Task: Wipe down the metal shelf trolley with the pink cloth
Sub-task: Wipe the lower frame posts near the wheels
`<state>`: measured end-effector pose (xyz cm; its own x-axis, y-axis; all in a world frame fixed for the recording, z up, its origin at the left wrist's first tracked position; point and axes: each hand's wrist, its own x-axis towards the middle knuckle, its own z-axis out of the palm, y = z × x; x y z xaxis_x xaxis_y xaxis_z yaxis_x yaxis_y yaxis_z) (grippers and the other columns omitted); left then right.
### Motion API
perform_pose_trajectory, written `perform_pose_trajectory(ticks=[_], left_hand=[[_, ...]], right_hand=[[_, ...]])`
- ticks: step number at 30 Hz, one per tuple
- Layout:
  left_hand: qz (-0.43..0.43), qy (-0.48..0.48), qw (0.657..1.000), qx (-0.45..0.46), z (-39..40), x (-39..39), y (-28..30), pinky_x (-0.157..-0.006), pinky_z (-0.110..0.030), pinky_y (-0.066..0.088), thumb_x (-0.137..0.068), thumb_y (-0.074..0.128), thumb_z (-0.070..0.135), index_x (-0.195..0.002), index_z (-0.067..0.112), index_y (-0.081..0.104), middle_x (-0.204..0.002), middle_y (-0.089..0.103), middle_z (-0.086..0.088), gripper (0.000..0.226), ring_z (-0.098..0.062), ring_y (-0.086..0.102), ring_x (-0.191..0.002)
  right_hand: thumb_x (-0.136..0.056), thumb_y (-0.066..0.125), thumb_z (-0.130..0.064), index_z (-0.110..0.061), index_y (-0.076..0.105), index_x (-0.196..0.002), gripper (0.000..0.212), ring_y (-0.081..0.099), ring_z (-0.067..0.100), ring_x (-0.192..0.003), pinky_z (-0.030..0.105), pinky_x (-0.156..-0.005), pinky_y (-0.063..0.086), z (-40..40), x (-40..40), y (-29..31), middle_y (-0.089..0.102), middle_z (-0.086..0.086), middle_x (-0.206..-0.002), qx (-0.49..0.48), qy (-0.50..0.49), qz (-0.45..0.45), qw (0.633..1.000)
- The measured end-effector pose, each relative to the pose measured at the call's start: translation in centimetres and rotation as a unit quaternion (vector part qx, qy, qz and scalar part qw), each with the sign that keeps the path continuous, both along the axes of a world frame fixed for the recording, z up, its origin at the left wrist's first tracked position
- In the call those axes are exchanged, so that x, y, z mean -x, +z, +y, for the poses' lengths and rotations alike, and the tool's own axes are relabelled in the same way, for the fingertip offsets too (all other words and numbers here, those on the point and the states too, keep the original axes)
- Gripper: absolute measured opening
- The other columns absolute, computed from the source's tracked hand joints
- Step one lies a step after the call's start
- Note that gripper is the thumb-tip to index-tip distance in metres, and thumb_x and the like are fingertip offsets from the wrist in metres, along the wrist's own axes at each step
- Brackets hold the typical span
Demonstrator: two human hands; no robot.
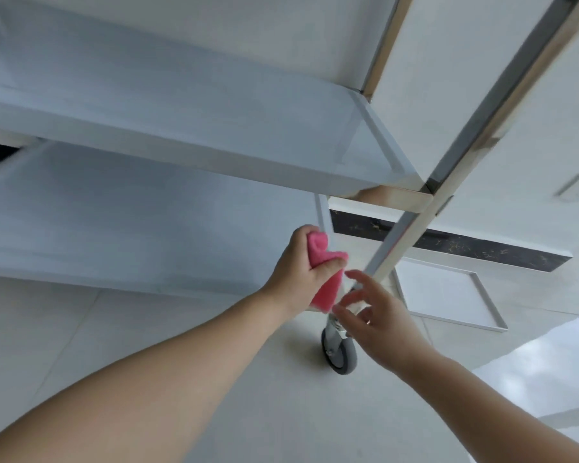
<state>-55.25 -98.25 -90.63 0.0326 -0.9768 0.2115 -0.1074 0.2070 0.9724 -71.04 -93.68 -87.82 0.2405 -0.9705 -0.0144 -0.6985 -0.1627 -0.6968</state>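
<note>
The metal shelf trolley (188, 138) fills the upper left, with two flat shelves one above the other and a shiny corner post (411, 225) slanting down to the bottom. My left hand (298, 269) is shut on the bunched pink cloth (325, 275), held close to the lower end of that post, beside the corner of the lower shelf. My right hand (378, 315) hovers just right of the cloth with fingers spread, in front of the post's foot; whether it touches the post is unclear.
A grey caster wheel (340, 352) under the post rests on the pale tiled floor (214, 379). A flat white tray-like panel (448, 295) lies on the floor behind the post. A white wall with a dark skirting strip (465, 245) stands at the right.
</note>
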Motion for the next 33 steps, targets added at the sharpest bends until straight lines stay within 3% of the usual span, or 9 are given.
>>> perform_pose_trajectory(ticks=[2,4,10,16,20,23,24,27,33], left_hand=[[-0.015,0.01,0.999,-0.026,1.2,-3.0,-0.9,-0.069,-0.007,0.038,-0.077,0.067,0.048,-0.116,0.036,0.034,-0.109,0.046,0.016,0.053,0.001,0.051,-0.095],[-0.029,0.026,0.998,-0.048,2.6,-6.0,-1.5,-0.07,-0.007,0.038,-0.078,0.066,0.046,-0.12,0.034,0.032,-0.114,0.046,0.009,0.055,-0.001,0.051,-0.094],[-0.042,0.144,0.986,-0.075,7.5,-17.3,-1.9,-0.084,-0.019,0.038,-0.082,0.064,0.041,-0.126,0.032,0.025,-0.121,0.041,0.003,0.06,-0.012,0.048,-0.106],[-0.091,0.293,0.95,-0.064,14.2,-29.3,-1.2,-0.092,-0.044,0.047,-0.074,0.066,0.044,-0.128,0.029,0.025,-0.116,0.037,0.002,0.069,-0.022,0.048,-0.11],[-0.138,0.431,0.891,-0.039,16.6,-35.8,-0.8,-0.097,-0.037,0.04,-0.078,0.067,0.031,-0.133,0.011,0.031,-0.117,0.045,-0.007,0.069,-0.021,0.045,-0.11],[-0.158,0.505,0.849,0.001,17.2,-39.9,0.6,-0.094,-0.025,0.032,-0.076,0.071,0.033,-0.134,0.007,0.033,-0.118,0.045,-0.005,0.075,-0.019,0.042,-0.112],[-0.168,0.527,0.833,0.013,17.1,-41.5,1.2,-0.094,-0.026,0.032,-0.075,0.072,0.033,-0.134,0.005,0.034,-0.119,0.045,-0.007,0.076,-0.022,0.042,-0.113],[-0.198,0.575,0.794,0.035,16.3,-45.8,3.0,-0.099,-0.037,0.034,-0.075,0.072,0.034,-0.135,0.002,0.032,-0.125,0.045,-0.013,0.079,-0.027,0.041,-0.116],[-0.19,0.585,0.785,0.067,12.2,-50.1,5.0,-0.104,-0.038,0.028,-0.079,0.067,0.039,-0.14,0.003,0.025,-0.135,0.039,-0.013,0.082,-0.029,0.034,-0.124]], right_hand=[[-0.074,0.063,-0.042,-0.043,0.038,-0.125,0.057,0.066,0.009,-0.062,0.027,-0.06,0.055,-0.1,-3.1,0.4,0.06,-0.017,-0.1,-0.005,0.016,-0.045,0.999],[-0.079,0.064,-0.028,-0.041,0.047,-0.115,0.042,0.066,0.011,-0.064,0.027,-0.059,0.055,-0.3,-6.5,0.7,0.06,-0.017,-0.105,-0.003,0.049,-0.077,0.996],[-0.078,0.062,0.003,-0.024,0.061,-0.085,0.028,0.068,0.014,-0.058,0.025,-0.045,0.05,-0.3,-18.7,0.9,0.069,-0.012,-0.077,-0.038,0.126,-0.14,0.981],[-0.074,0.059,0.007,-0.015,0.052,-0.078,0.024,0.065,0.011,-0.054,0.029,-0.054,0.05,1.8,-33.0,1.1,0.069,0.002,-0.066,-0.055,0.164,-0.168,0.971],[-0.074,0.056,0.006,-0.008,0.052,-0.066,0.016,0.062,0.009,-0.053,0.021,-0.051,0.048,4.0,-41.0,0.9,0.068,0.001,-0.055,-0.048,0.194,-0.195,0.96],[-0.078,0.054,0.005,-0.024,0.063,-0.067,0.033,0.06,0.01,-0.054,0.012,-0.049,0.043,5.3,-45.8,1.7,0.067,-0.009,-0.054,-0.036,0.219,-0.217,0.951],[-0.079,0.053,0.005,-0.035,0.064,-0.073,0.042,0.058,0.009,-0.055,0.007,-0.05,0.042,5.6,-47.2,2.1,0.067,-0.015,-0.059,-0.021,0.244,-0.214,0.946],[-0.08,0.044,0.011,-0.05,0.055,-0.101,0.065,0.055,0.0,-0.068,0.003,-0.068,0.041,6.2,-50.6,3.3,0.06,-0.023,-0.105,0.033,0.339,-0.173,0.924],[-0.085,0.044,0.002,-0.039,0.024,-0.142,0.073,0.059,0.003,-0.099,0.012,-0.066,0.051,4.8,-53.6,4.0,0.025,-0.021,-0.147,0.01,0.362,-0.146,0.921]])
